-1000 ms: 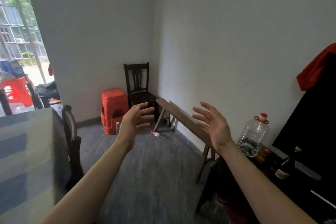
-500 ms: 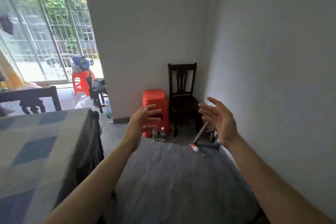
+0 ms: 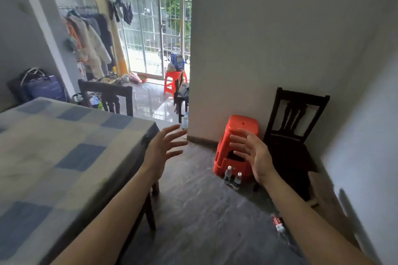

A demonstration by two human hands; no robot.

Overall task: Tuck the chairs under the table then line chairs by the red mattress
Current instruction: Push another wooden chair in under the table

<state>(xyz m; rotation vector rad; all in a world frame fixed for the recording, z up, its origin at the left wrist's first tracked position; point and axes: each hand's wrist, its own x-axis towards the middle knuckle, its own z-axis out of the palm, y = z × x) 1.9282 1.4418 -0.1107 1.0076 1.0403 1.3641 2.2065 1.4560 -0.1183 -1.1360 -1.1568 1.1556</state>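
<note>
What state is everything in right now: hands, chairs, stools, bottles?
Left hand: open, empty.
Right hand: open, empty.
Corner chair: upright, against the wall.
Far chair: upright at the table.
Red stools: stacked.
Two bottles: upright, capped.
Floor bottle: lying down.

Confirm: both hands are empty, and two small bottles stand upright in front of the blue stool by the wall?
Not quite. The head view shows the stool is red, not blue. Otherwise right: the left hand and right hand are empty, two small bottles standing before it.
</note>
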